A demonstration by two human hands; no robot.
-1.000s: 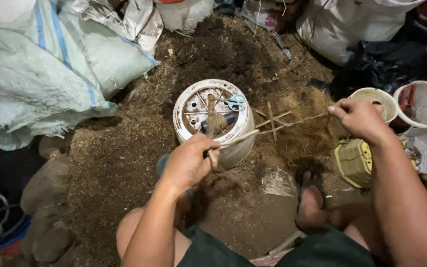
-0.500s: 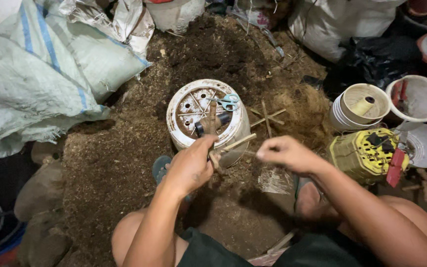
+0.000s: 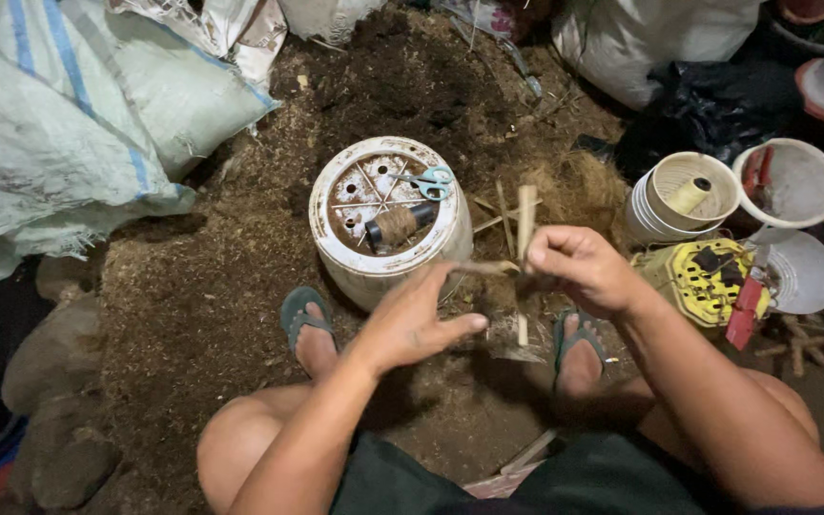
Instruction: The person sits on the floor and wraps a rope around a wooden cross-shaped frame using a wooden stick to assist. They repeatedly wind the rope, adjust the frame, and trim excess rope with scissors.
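Observation:
My right hand (image 3: 579, 269) grips a thin bamboo stick (image 3: 525, 224) held upright, crossed by a second, darker stick (image 3: 484, 269) that lies level. My left hand (image 3: 410, 322) holds the near end of that level stick with its fingers partly spread. Both hands hover just in front of an upturned white bucket (image 3: 388, 272). On the bucket's top lie a spool of brown twine (image 3: 395, 224) and a pair of blue-handled scissors (image 3: 426, 183). More sticks (image 3: 500, 212) lie on the ground behind my hands.
I am seated on dirt strewn with fibre, feet in green flip-flops (image 3: 299, 317). White woven sacks (image 3: 59, 124) pile up at left. At right stand stacked white pots (image 3: 671, 200), a white bowl (image 3: 793, 181) and a yellow perforated container (image 3: 698, 277).
My right hand came in from the far right to the middle and now holds a stick upright. My left hand shifted right, off the bucket's rim.

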